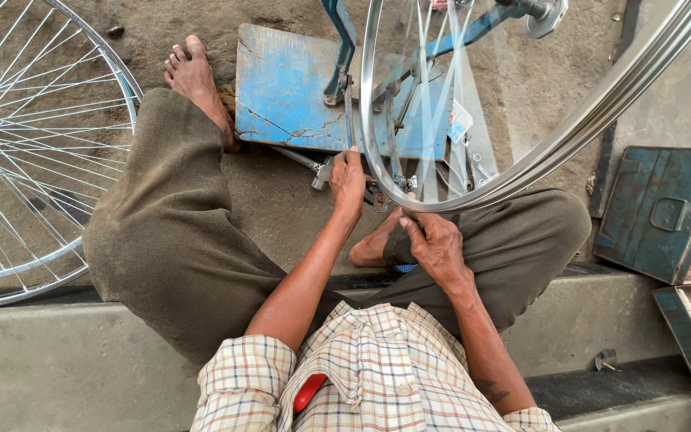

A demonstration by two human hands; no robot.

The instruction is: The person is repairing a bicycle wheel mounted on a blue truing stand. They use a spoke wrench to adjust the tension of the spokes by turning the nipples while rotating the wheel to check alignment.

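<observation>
Head view. A person is sitting on a concrete step (pixel 81 352) with legs folded, looking down at a wheel rim (pixel 537 156) that is standing in a blue truing stand (pixel 337 48). The stand is rising from a blue board (pixel 281 88) lying on the ground. The left hand (pixel 348 178) is closing around a small metal tool (pixel 321 172) just beside the rim's lower left edge, fingers curled tight on it. The right hand (pixel 435 244) is touching the rim's bottom edge from below, thumb and fingers pressing against the metal; whether it is fully clamping the rim cannot be told. The two hands are working apart, one on either side of the rim's lowest point. A second spoked wheel (pixel 33 144) is lying well to the left of the rim. A blue metal box (pixel 661 210) is sitting to the right of the rim.
</observation>
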